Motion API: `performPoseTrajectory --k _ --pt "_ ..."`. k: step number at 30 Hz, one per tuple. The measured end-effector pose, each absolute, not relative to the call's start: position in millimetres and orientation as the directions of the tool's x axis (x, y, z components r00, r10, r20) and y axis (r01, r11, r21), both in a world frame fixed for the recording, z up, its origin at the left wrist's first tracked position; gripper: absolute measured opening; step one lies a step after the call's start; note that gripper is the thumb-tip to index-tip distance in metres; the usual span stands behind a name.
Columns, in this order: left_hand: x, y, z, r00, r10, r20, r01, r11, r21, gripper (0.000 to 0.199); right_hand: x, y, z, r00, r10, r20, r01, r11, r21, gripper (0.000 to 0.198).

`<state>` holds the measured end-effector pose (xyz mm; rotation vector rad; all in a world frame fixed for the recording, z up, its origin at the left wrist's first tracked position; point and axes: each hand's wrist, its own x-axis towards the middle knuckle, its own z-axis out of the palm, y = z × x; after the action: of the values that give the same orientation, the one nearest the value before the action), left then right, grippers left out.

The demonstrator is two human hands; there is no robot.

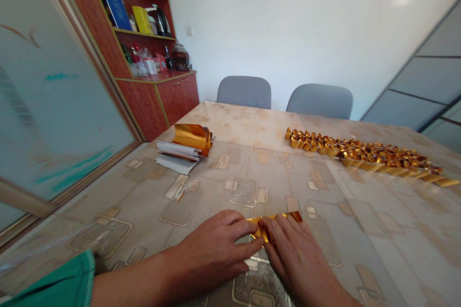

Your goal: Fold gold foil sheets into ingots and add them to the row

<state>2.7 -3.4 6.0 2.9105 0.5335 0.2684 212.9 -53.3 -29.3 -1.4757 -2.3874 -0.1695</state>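
At the near part of the table, a sheet of gold foil paper (pixel 265 235) is partly folded between my hands. My left hand (pixel 223 244) pinches its left end, thumb below and index finger at the edge. My right hand (pixel 297 254) presses over its middle and right side with the fingers bent. A darker corner of the foil sticks out past the right fingers. The underside of the sheet is hidden by my fingers. Farther off on the left lies a stack of curled gold foil sheets (pixel 189 136) with white backs. On the right stand rows of folded gold foil pieces (pixel 360 153).
A patterned plastic cover (pixel 230 168) lies over the table. Two grey chairs (pixel 244 91) stand at its far edge. Behind on the left is a red-brown cabinet (pixel 176 98) with a kettle (pixel 162 21) and jars. A frosted sliding door (pixel 61 105) borders the left side.
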Motion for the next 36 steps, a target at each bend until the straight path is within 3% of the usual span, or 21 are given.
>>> performPoseTrajectory --k 6,10,16,21,29,36 --pt "-1 -4 8 0.927 0.358 0.109 0.335 -0.924 0.184 0.045 215 -57 -34 -0.418 0.834 0.361 0.886 0.461 -0.040 0.030" --pt "0 -7 7 0.925 0.366 0.106 0.343 -0.921 0.184 0.041 213 -59 -31 -0.421 0.838 0.347 0.892 0.453 -0.012 0.037" --pt "-1 -2 7 0.925 0.354 0.136 0.326 -0.926 0.190 0.052 225 -50 -20 -0.395 0.892 0.220 0.878 0.437 -0.197 0.035" --pt "-7 10 10 0.942 0.300 0.150 0.268 -0.942 0.200 0.054 247 -49 -13 -0.325 0.924 0.202 0.893 0.370 -0.257 0.044" --pt "-7 12 14 0.942 0.288 0.173 0.236 -0.934 0.268 0.051 231 -50 -2 -0.489 0.853 0.186 0.829 0.520 -0.206 0.026" --pt "-5 14 15 0.944 0.314 0.103 0.283 -0.929 0.238 0.054 234 -39 -1 -0.424 0.893 0.150 0.864 0.448 -0.228 0.020"
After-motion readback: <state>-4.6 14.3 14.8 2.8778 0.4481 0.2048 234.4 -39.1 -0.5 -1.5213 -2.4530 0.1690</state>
